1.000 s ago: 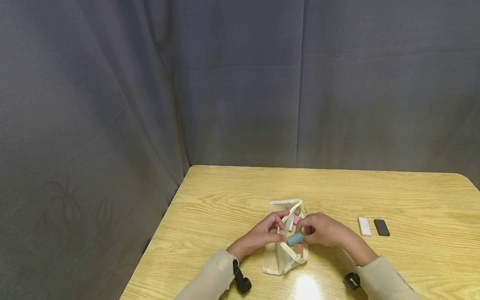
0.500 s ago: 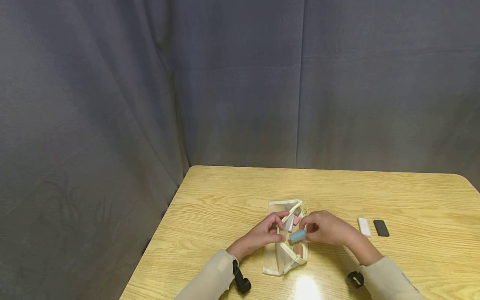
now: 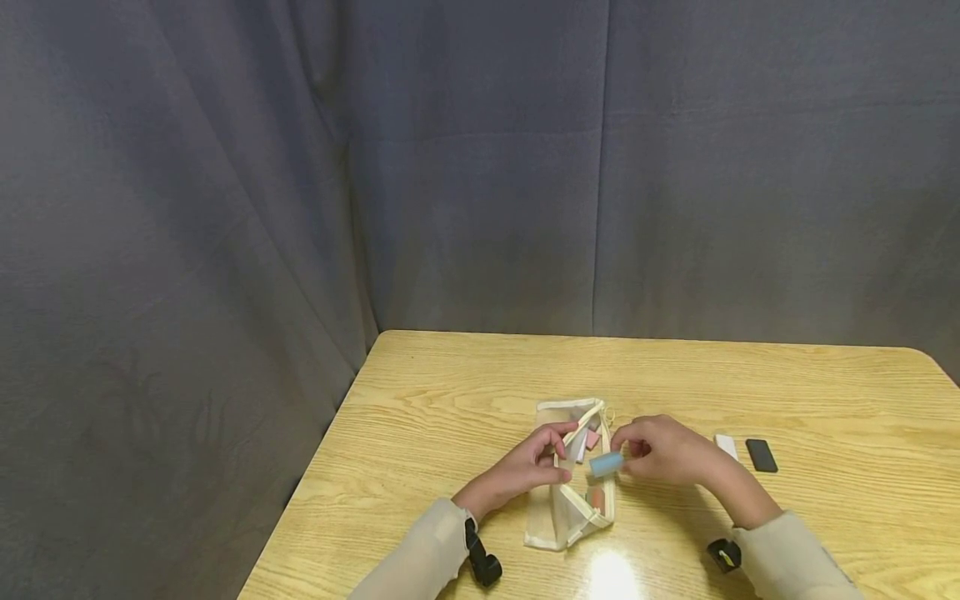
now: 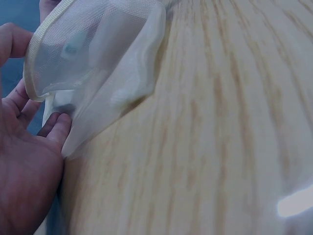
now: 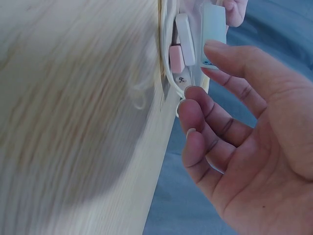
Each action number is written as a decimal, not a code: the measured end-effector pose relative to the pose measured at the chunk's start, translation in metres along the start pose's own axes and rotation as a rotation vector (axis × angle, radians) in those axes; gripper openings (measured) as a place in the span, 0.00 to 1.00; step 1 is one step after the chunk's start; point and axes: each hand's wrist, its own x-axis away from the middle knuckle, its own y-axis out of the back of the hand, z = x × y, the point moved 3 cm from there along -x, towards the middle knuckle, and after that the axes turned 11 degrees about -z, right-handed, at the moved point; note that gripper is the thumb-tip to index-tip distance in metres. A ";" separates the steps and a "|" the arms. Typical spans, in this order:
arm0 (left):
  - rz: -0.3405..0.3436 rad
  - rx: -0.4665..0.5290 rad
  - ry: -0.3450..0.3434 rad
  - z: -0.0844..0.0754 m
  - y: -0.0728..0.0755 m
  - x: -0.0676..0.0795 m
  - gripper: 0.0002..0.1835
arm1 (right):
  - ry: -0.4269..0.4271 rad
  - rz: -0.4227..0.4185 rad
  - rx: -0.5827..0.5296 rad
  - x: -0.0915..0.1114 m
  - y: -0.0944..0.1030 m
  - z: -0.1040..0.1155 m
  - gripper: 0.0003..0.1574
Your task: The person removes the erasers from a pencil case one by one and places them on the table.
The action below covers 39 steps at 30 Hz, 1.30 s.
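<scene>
Blue block (image 3: 606, 464) pinched at the mouth of a mesh pouch (image 3: 558, 515)

We see a person's right hand (image 3: 663, 450) pinching the blue block between thumb and forefinger, with the other fingers loosely bent and free of it. In the head view the block lies across the right rim of the pouch's mouth (a little blurred, so we cannot tell how high it is held). From the right wrist we make out small dark print at its near end.

The left hand (image 3: 525, 462) holds the pouch by its left rim, the fingers bent at the pale edging, and the mouth gapes between the two hands. Inside we find a pink block (image 5: 176, 59) lying against a white block (image 5: 185, 39), and nearer to us in the head view an orange-brown block (image 3: 596, 498).

The pouch rests on a wood-grain table (image 3: 450, 400). On the table to the right, we see a white piece (image 3: 726, 446), partly hidden behind the right hand, and just beside it a black piece (image 3: 761, 456). Both arms wear light sleeves (image 3: 420, 546), and a dark grey curtain (image 3: 480, 167) hangs behind the table.
</scene>
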 end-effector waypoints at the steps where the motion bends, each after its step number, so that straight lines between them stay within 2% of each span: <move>1: 0.001 0.000 0.002 0.000 0.000 0.000 0.14 | 0.003 -0.003 0.003 0.001 0.001 0.000 0.11; 9: 0.006 0.003 -0.019 0.001 0.000 -0.001 0.14 | 0.017 -0.024 0.021 0.006 0.009 -0.002 0.09; 21: 0.011 0.008 -0.011 0.001 0.000 -0.001 0.14 | -0.002 -0.034 0.035 0.015 0.022 -0.014 0.10; 39: 0.008 0.006 -0.013 -0.001 -0.002 0.000 0.13 | -0.103 -0.066 0.027 0.032 0.041 -0.030 0.10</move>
